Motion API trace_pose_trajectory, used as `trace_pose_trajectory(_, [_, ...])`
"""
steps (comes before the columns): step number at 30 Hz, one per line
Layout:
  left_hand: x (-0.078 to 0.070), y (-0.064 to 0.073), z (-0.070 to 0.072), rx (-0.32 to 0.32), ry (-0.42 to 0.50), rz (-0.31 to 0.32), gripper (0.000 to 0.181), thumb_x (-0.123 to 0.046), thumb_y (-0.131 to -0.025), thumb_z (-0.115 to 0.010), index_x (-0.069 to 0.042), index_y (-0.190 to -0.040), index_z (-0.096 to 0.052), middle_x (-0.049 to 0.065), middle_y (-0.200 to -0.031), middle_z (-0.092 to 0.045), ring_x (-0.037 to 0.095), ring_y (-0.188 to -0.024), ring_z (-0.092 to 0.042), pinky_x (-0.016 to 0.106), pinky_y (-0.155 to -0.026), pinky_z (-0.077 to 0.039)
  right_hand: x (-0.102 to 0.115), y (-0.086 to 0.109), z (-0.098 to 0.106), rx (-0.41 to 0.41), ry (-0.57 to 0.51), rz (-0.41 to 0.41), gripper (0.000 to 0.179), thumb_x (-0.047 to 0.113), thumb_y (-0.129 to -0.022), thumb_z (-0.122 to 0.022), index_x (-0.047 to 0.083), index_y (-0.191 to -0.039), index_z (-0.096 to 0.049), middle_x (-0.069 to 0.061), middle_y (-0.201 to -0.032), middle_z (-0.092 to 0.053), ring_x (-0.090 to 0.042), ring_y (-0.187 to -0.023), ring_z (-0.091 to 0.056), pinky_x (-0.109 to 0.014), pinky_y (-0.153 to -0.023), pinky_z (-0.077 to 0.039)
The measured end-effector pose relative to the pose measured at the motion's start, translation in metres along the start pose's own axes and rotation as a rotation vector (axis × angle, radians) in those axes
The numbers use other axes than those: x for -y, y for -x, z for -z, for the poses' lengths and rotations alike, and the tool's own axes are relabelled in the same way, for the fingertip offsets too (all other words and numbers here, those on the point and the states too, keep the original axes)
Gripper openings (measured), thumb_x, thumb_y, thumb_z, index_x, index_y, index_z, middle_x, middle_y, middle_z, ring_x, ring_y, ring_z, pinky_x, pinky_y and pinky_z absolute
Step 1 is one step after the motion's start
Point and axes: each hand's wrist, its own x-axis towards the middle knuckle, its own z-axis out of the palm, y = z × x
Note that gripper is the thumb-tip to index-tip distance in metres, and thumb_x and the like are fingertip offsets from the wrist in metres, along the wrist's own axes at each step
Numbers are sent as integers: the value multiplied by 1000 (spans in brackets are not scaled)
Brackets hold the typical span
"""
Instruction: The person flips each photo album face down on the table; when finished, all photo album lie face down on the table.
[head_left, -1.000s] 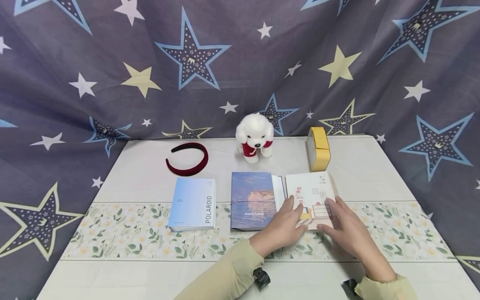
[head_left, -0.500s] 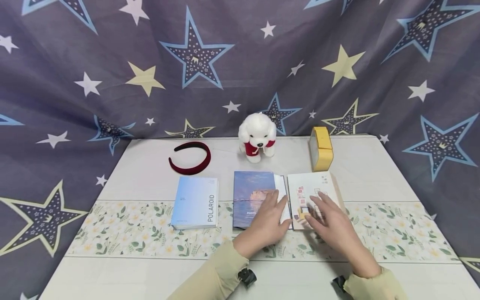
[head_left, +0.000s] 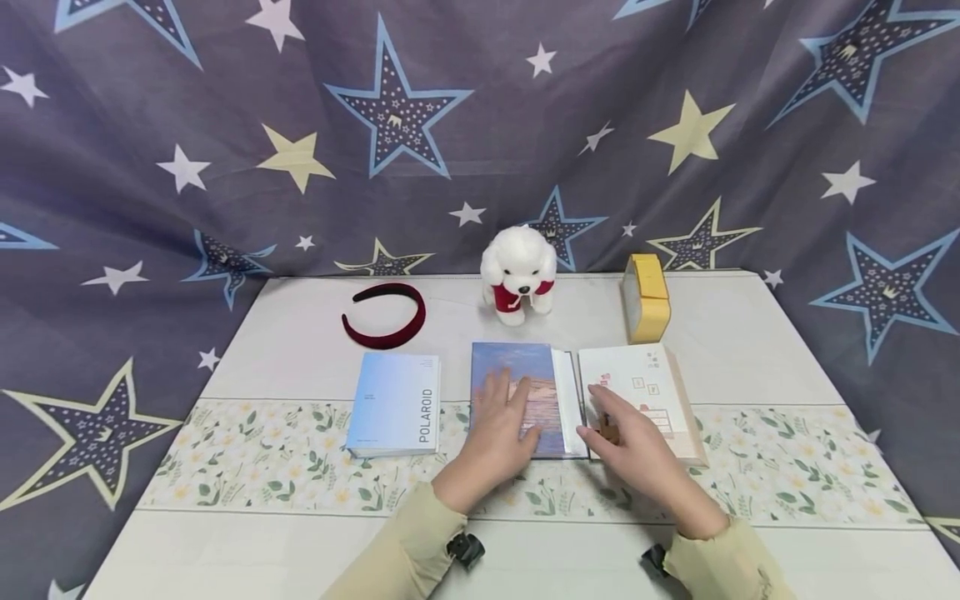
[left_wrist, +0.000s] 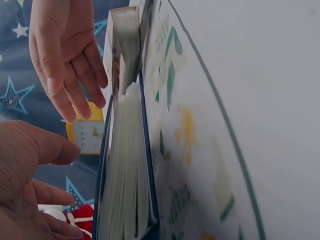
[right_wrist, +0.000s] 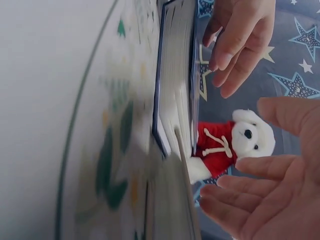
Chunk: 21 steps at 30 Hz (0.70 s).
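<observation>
A photo album (head_left: 536,360) with a seascape cover lies on the table, and my left hand (head_left: 495,442) hovers over its lower left part with fingers spread. Pale loose page edges (left_wrist: 127,165) fill the space between its dark blue covers in the left wrist view. Against its right side lies a white book (head_left: 630,364) with small printed drawings. My right hand (head_left: 636,446) is above that book's left part, fingers extended and the palm apart from the cover in the right wrist view. Neither hand grips anything. The hands partly hide both covers.
A blue POLAROID album (head_left: 392,404) lies to the left. Behind stand a dark red headband (head_left: 401,333), a white plush dog (head_left: 517,258) in red, and a yellow box-shaped object (head_left: 649,300). A starry curtain (head_left: 225,108) hangs behind the table.
My left hand has come off the white book and moved left over the seascape album. The right hand has shifted left from the book's right edge. The books lie much as before.
</observation>
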Motion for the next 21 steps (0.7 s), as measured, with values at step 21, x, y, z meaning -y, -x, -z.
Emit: trace_pose_trajectory(21, [17,13,1,-2,31,15,79,-31,-88,-70,-1,-150,-32,33,-156,-7,47,-145,0,64,-112,-13,22,-24,-21,160,-200,-181,64,34,-104,-43,-10,-148,-28,-30,-154,-21,-41,-143,-19,-52,-114,-19])
